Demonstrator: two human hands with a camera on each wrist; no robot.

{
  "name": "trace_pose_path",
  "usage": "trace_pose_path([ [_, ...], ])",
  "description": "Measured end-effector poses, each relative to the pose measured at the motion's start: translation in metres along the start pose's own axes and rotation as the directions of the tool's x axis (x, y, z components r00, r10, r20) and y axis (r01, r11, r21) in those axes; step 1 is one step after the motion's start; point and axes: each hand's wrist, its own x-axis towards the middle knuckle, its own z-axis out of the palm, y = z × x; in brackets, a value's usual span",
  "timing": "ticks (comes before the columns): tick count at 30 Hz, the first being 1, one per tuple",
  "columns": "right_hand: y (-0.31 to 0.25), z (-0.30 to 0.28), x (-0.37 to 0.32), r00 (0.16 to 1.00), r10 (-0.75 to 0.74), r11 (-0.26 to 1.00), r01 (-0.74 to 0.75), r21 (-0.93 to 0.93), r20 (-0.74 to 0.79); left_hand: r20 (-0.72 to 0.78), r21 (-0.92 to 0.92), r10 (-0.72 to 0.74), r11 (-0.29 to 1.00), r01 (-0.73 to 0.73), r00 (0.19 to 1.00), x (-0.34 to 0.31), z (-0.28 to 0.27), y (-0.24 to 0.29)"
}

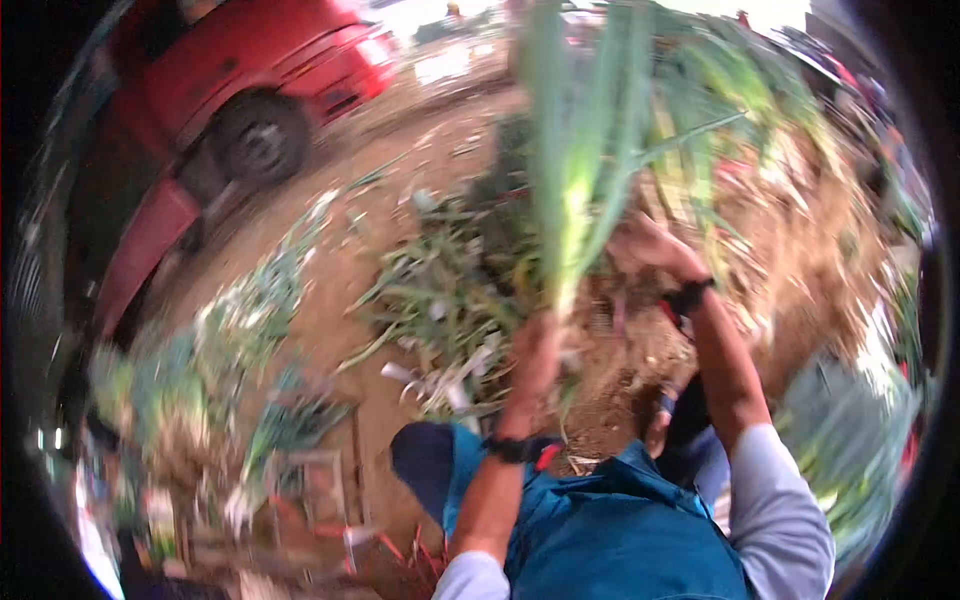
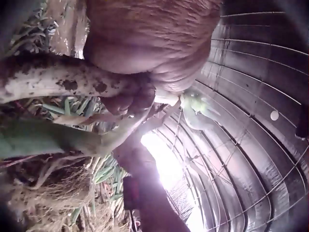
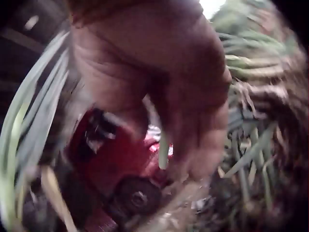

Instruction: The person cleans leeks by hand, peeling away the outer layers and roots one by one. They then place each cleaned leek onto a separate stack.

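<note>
In the head view my left hand [image 1: 537, 358] grips a leek [image 1: 572, 205] low on its pale stem, with its long green leaves standing up and blurred. The left wrist view shows that hand [image 2: 152, 38] curled round a dirt-spotted white stalk [image 2: 58, 83], beside a green stalk [image 2: 43, 137]. My right hand [image 1: 652, 247] is just right of the leek, under a leaf that sticks out sideways. Close up in the right wrist view, a narrow green leaf [image 3: 163, 153] shows between the thumb and fingers of this hand [image 3: 145, 58], whose fingertips are blurred.
A heap of loose leaves and trimmings [image 1: 450, 290] lies on the brown ground ahead. More leeks are piled at the upper right [image 1: 740, 90], with bundles at left [image 1: 170, 390] and lower right [image 1: 850, 440]. A red truck [image 1: 270, 70] stands at the upper left.
</note>
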Motion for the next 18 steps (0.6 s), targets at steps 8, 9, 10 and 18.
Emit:
trace_pose_path([
  [8,-0.078,0.037,-0.007,0.891,0.402,0.537,-0.044,0.842,-0.21,0.024,0.025,0.343,0.939,-0.344,0.939,0.03,0.019,-0.02],
  [9,-0.086,0.041,-0.001,0.868,0.431,0.58,-0.056,0.812,-0.247,0.043,-0.043,0.307,0.951,-0.305,0.951,0.029,0.019,-0.017],
  [10,-0.112,0.044,0.001,0.864,0.436,0.502,0.0,0.865,-0.253,0.041,-0.091,0.249,0.965,-0.245,0.968,0.027,0.019,-0.003],
  [18,-0.116,0.087,-0.001,0.91,0.308,0.658,0.006,0.753,-0.277,-0.312,0.285,0.595,0.802,-0.525,0.741,0.038,0.015,-0.002],
])
